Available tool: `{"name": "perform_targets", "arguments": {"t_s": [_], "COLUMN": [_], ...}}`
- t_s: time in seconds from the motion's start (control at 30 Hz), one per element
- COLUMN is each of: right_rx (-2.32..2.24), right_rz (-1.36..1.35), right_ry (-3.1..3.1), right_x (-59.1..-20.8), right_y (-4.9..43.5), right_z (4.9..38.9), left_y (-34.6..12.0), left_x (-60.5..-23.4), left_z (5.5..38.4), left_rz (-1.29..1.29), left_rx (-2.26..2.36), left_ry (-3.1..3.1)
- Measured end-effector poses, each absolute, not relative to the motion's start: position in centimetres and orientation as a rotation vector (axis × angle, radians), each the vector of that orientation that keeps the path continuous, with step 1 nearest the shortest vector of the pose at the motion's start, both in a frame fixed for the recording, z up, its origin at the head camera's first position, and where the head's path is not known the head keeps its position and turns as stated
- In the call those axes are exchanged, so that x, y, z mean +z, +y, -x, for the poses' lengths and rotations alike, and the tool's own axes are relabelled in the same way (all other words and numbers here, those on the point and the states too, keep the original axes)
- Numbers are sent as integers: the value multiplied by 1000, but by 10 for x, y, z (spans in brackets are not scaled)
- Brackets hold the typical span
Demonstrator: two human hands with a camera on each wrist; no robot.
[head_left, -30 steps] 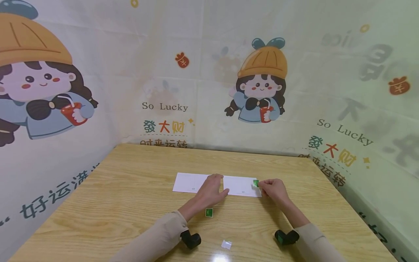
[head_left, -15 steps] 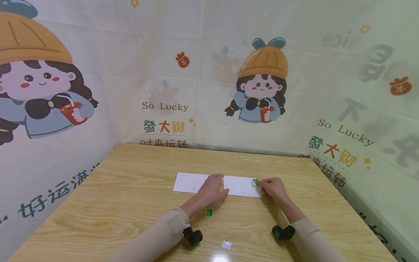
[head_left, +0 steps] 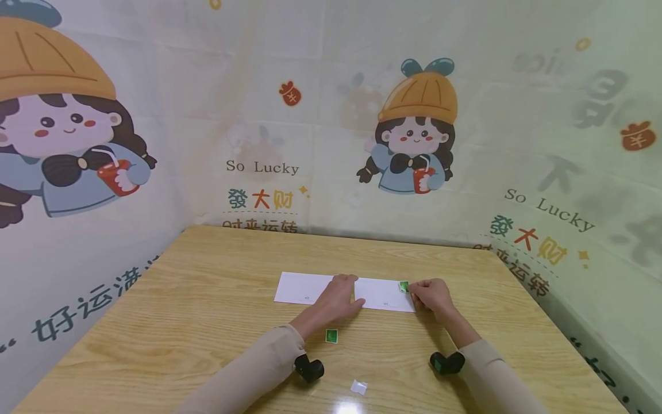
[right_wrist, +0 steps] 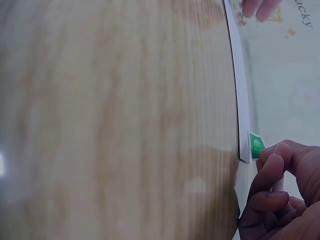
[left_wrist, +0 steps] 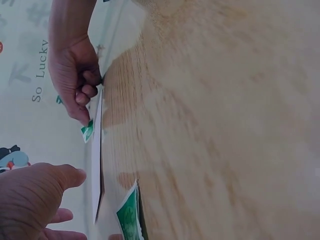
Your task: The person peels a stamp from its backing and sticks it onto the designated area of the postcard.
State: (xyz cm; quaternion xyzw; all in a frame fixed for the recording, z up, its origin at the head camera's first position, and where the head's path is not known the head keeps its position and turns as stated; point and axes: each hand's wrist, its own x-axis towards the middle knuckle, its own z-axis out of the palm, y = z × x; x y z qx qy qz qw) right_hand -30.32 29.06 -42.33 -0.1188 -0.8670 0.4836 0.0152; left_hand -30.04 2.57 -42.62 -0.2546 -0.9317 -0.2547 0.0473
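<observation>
The left hand (head_left: 337, 299) stays in place, fingers reaching out and thumb spread apart from them, holding nothing; it lies over the right end of the left paper (head_left: 300, 286) and the gap before the right paper (head_left: 380, 292). At that paper's right end, the right hand (head_left: 433, 294) pinches a green stamp (head_left: 404, 286) between thumb and forefinger. Over the last second the stamp has shifted slightly inward and toward the far edge of the surface (head_left: 207, 299), so it now lines up better with the right paper's far right corner. It looks tilted in the right wrist view, and I cannot tell whether it touches the paper.

Both papers lie nearer the surface's far edge. On their near side, below the gap, a second stamp (head_left: 331, 336) lies loose, one corner seemingly lifted; a small pale scrap (head_left: 359, 387) sits closer to the near edge. Neither stands between the right hand and the corner. The left hand hides part of the left paper, and the right fingertips cover the pinched stamp's right edge.
</observation>
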Motion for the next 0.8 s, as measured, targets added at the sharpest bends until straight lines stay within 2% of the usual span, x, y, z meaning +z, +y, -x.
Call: {"name": "perform_targets", "arguments": {"t_s": [0.8], "right_rx": [1416], "right_rz": [398], "right_ry": [-2717], "right_x": [-430], "right_y": [288], "right_z": [309], "left_y": [32], "left_x": [-430], "left_z": [305], "left_rz": [853], "left_rx": [-660], "left_ry": [-2823]}}
